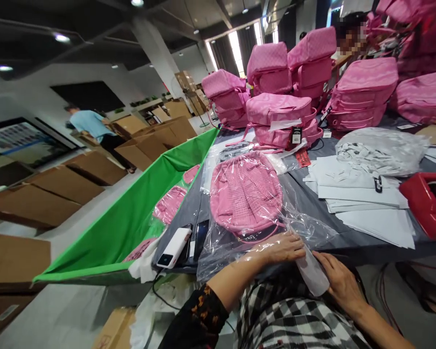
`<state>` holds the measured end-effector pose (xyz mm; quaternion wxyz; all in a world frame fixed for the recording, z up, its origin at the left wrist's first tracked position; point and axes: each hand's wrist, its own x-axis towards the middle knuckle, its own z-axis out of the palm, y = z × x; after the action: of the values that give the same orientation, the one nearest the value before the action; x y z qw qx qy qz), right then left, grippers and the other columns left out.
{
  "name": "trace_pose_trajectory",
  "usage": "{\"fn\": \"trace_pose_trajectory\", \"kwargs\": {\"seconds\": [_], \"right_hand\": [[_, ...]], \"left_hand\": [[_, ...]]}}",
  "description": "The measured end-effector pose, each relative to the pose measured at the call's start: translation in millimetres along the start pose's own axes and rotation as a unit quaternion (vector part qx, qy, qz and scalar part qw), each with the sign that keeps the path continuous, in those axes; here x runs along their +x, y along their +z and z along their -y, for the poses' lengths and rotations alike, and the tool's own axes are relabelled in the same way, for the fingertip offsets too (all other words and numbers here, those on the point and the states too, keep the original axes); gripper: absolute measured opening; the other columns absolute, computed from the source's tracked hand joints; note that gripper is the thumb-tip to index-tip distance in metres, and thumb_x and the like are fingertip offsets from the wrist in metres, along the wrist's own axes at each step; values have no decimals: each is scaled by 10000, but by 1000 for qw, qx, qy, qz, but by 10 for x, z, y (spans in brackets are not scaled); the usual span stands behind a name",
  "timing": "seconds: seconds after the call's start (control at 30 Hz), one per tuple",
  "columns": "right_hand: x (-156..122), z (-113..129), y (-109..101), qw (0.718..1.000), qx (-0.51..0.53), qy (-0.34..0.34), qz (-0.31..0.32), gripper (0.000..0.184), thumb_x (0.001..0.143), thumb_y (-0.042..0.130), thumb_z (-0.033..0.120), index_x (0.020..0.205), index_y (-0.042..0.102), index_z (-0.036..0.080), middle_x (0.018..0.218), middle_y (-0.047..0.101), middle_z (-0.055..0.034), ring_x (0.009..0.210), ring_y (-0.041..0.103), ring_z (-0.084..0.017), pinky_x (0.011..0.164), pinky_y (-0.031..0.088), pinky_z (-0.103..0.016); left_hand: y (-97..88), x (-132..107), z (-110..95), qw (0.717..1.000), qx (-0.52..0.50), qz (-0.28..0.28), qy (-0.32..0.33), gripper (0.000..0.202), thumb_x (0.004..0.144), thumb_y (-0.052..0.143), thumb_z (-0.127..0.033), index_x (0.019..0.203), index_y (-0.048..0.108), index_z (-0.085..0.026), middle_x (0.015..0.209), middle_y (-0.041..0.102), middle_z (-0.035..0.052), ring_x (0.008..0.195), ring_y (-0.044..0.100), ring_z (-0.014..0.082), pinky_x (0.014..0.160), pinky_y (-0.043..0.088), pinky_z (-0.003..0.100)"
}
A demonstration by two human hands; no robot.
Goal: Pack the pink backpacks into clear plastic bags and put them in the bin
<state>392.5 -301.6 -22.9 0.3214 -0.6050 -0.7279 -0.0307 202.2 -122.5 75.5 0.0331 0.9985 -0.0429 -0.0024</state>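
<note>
A pink backpack (245, 191) lies inside a clear plastic bag (305, 228) on the grey table (349, 242), its open end toward me. My left hand (281, 247) is under the plastic at the bag's mouth, fingers curled round the bag's edge beside the backpack's bottom. My right hand (339, 281) sits at the table's near edge, thumb and fingers pinching a white paper strip (310, 271) that runs up to the bag's mouth.
Several pink backpacks (279, 116) are piled at the table's far side. White sheets (366, 203), a bag of paper bits (381, 150) and a red tape dispenser (423, 201) lie to the right. A power bank (174, 247) lies to the left, beside a green bin (131, 218). Beyond it are cardboard boxes (58, 189) and a person (94, 128).
</note>
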Motion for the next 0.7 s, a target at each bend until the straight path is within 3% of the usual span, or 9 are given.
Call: {"fn": "trace_pose_trajectory", "kwargs": {"seconds": [0.1, 0.23, 0.37, 0.43, 0.5, 0.57, 0.63, 0.7], "right_hand": [[27, -14, 98, 999, 33, 1, 35, 406, 894, 464, 153, 1245, 665, 182, 1008, 760, -102, 882, 737, -205, 772, 612, -297], [-132, 0, 101, 999, 24, -12, 31, 442, 915, 409, 86, 1250, 687, 162, 933, 772, -89, 790, 744, -194, 702, 613, -285], [-276, -172, -138, 990, 72, -83, 85, 484, 945, 461, 121, 1370, 639, 269, 887, 775, -16, 723, 736, -165, 629, 598, -250], [-191, -311, -301, 993, 51, -105, 20, 505, 954, 494, 158, 1418, 603, 325, 931, 781, -8, 750, 739, -162, 647, 599, -247], [55, -394, -418, 993, -9, -90, -81, 505, 957, 527, 204, 1441, 586, 338, 1084, 773, -42, 916, 746, -193, 799, 612, -300], [438, -379, -456, 988, -55, -64, -128, 454, 964, 534, 265, 1406, 625, 324, 1231, 731, -87, 1081, 715, -252, 939, 584, -402], [884, -303, -438, 992, -38, -45, -110, 394, 988, 479, 330, 1316, 695, 289, 1178, 748, -106, 1027, 732, -274, 877, 601, -419], [1304, -238, -434, 996, 48, -4, -80, 411, 1024, 395, 381, 1207, 742, 259, 987, 782, -74, 859, 754, -237, 738, 615, -341]], "left_hand": [[14, -82, 11, 999, -27, -32, -29, 245, 1039, 475, -166, 1116, 700, -225, 1307, 697, 94, 1177, 645, 215, 1034, 468, 363], [38, -121, 28, 997, -58, -44, -39, 279, 1046, 454, -175, 1176, 696, -223, 1403, 657, 94, 1283, 597, 234, 1099, 424, 404], [13, -135, 2, 995, -73, -50, -37, 285, 1055, 434, -192, 1099, 716, -204, 1340, 693, 89, 1251, 613, 232, 1080, 440, 392], [-14, -132, -13, 996, -62, -54, -38, 269, 1055, 451, -217, 1044, 720, -202, 1263, 720, 85, 1201, 633, 229, 1052, 456, 374], [-36, -113, -24, 997, -37, -51, -44, 260, 1054, 462, -234, 1013, 717, -201, 1195, 735, 78, 1141, 651, 225, 1020, 474, 361], [-47, -81, -38, 997, -15, -44, -59, 272, 1058, 450, -245, 1009, 713, -201, 1134, 741, 75, 1087, 662, 229, 984, 494, 361], [-54, -45, -49, 995, -14, -45, -87, 288, 1060, 431, -253, 1023, 712, -200, 1091, 738, 79, 1048, 667, 233, 945, 515, 360], [-70, -2, -40, 987, -46, -73, -139, 290, 1054, 419, -239, 1097, 705, -209, 1097, 728, 76, 1026, 672, 222, 905, 536, 340]]}}
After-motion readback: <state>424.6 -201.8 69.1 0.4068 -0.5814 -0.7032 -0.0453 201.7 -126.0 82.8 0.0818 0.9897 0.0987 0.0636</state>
